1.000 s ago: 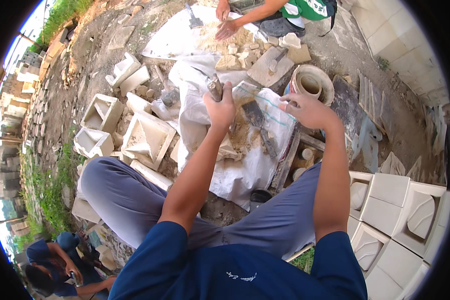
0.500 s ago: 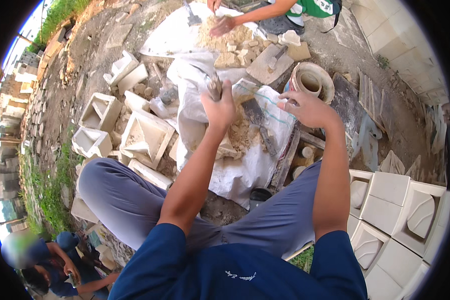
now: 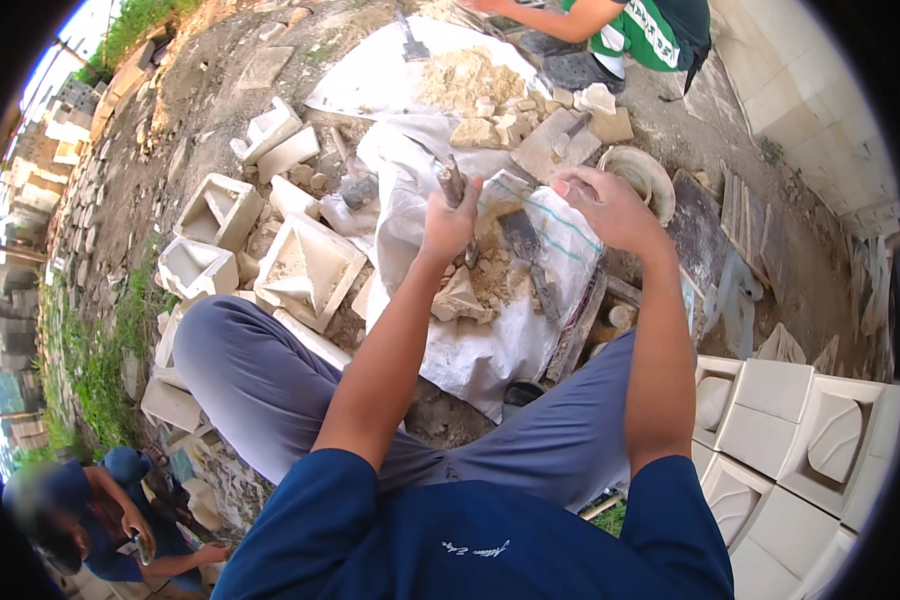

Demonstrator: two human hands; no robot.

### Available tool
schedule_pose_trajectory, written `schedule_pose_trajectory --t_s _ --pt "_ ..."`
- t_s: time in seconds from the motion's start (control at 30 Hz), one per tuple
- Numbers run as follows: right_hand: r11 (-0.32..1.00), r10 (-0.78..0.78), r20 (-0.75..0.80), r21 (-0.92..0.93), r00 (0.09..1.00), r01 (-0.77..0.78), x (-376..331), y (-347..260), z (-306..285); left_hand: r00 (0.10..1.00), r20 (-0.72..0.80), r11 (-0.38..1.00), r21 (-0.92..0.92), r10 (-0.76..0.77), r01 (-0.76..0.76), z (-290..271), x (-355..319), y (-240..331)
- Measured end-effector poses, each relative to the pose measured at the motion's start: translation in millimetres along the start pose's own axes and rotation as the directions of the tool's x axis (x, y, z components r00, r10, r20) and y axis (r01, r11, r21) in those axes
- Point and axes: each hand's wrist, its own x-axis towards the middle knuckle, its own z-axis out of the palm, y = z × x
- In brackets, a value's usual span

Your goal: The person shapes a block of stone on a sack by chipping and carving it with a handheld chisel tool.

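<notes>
My left hand point(image 3: 452, 222) is closed round a worn, brownish-grey rod-like tool handle point(image 3: 451, 182); part of the tool shows below the fist, but its kind is unclear. To the right, my right hand point(image 3: 615, 208) hangs in the air with loosely bent fingers apart, and I see nothing in it. Beneath both hands a white woven sack point(image 3: 480, 360) is spread out. On it are crumbly tan rubble point(image 3: 492, 280), a dark flat blade point(image 3: 519, 236) and a grey bar-like piece point(image 3: 545, 292).
Cast pale blocks point(image 3: 310, 268) lie at left, a bucket point(image 3: 650, 175) at right. Farther off are a sandy heap point(image 3: 470, 80), a brush-like tool point(image 3: 413, 45) and a crouching co-worker point(image 3: 580, 20). Stacked cream blocks point(image 3: 770, 420) stand lower right; another person point(image 3: 120, 520) sits lower left.
The scene has shifted slightly right and down in view. My right hand has drawn its fingers in a little. The far co-worker's hands have moved off the sandy heap.
</notes>
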Motion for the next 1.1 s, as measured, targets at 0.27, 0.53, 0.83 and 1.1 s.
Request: schedule_pose_trajectory --t_s 0.27,0.53,0.83,1.1 --pt "0.924 -0.354 -0.098 0.116 0.93 0.364 26 -65 74 0.811 0.558 0.772 0.59 -0.178 -0.237 -38 -13 20" --pt "0.667 -0.216 -0.286 0.655 0.934 0.355 59 -37 119 0.539 0.536 0.325 0.837 -0.65 -0.441 -80 -11 124" --pt "0.856 -0.124 -0.33 0.441 0.936 0.269 67 -34 171 0.757 0.592 0.615 0.714 -0.277 -0.334 -122 -28 112" --pt "0.641 0.115 -0.628 0.639 0.77 0.426 52 -73 131 0.743 0.601 0.615 0.714 -0.294 -0.334 -130 -20 93"
